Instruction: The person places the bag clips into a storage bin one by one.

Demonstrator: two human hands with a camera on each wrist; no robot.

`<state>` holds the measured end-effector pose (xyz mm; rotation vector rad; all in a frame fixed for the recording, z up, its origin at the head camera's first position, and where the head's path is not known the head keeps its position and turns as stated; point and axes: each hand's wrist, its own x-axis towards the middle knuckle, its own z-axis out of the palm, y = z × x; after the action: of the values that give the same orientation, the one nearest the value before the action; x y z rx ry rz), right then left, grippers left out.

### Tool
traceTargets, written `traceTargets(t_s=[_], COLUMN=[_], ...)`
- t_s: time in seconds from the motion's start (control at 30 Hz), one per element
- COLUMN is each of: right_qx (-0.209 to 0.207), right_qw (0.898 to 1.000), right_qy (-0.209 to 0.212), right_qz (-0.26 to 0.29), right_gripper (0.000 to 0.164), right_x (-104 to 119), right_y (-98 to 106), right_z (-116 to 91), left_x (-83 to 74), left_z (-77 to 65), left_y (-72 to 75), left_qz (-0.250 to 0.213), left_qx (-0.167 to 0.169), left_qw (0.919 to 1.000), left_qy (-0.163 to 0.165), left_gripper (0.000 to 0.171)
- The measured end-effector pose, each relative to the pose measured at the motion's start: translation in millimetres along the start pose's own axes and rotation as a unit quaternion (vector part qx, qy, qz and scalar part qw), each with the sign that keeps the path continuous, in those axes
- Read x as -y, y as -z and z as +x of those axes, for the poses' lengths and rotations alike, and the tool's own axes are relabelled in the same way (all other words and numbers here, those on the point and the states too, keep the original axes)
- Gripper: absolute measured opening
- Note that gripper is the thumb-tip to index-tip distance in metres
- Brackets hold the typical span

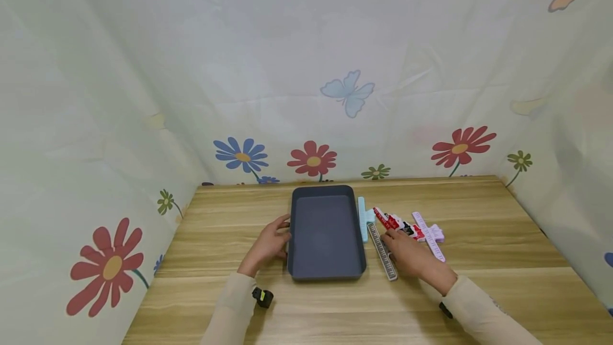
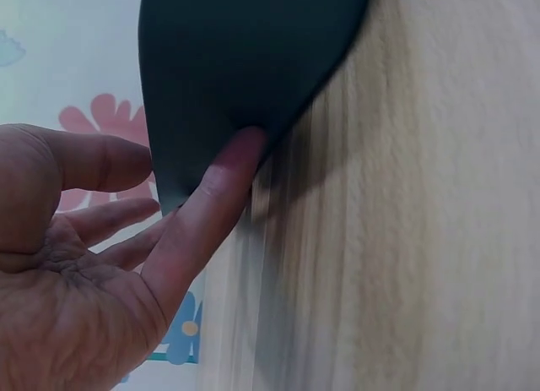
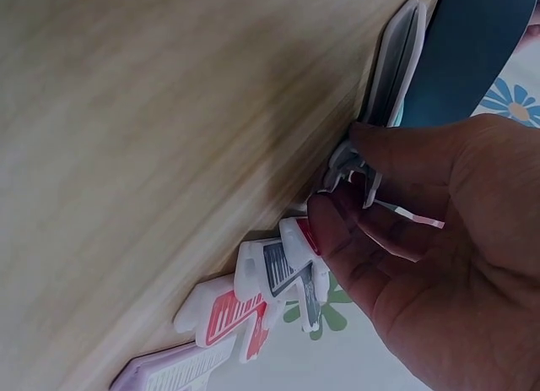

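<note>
In the head view my left hand [image 1: 272,239] is at the left side of a dark grey rectangular tray [image 1: 327,238]. Its fingers are spread, with one fingertip [image 2: 245,146] against the outer wall in the left wrist view. My right hand [image 1: 411,253] is at a long grey bag clip [image 1: 382,252] lying right of the tray. Seen from the right wrist, thumb and fingers pinch the handle [image 3: 344,165] of that clip, partly hiding it. A light blue bag clip [image 1: 363,220] lies along the tray's right side.
Red, black and white clips [image 1: 394,222] lie in a row beyond my right hand, with a purple clip [image 1: 433,236] at the right end. The wood-grain table [image 1: 493,238] meets a flower-printed curtain [image 1: 268,68] at its back and sides.
</note>
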<state>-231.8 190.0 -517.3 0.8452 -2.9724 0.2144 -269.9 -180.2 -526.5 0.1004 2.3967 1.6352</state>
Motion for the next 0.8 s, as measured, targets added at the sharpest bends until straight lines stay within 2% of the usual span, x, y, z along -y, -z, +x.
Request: traceTargets(t_s=[0.17,0.37,0.8], right_qx=[0.002,-0.003,0.001], right_qw=[1.0,1.0,1.0], right_qy=[0.002,0.011,-0.002], right_qz=[0.005,0.022,0.03], right_gripper=[0.039,0.038,0.045], right_x=[0,-2,-2], right_y=[0,1,13], right_z=[-1,-2,-7], left_x=[2.2,0.2,-2.3], left_z=[1.1,1.3,-0.7], left_y=[-0.4,-1.9,-0.7], left_qz=[0.002,-0.006,0.001], left_qx=[0.001,-0.001,0.005], left_qw=[1.0,1.0,1.0], left_qy=[-0.006,0.003,-0.004], left_gripper=[0.06,0.061,0.061])
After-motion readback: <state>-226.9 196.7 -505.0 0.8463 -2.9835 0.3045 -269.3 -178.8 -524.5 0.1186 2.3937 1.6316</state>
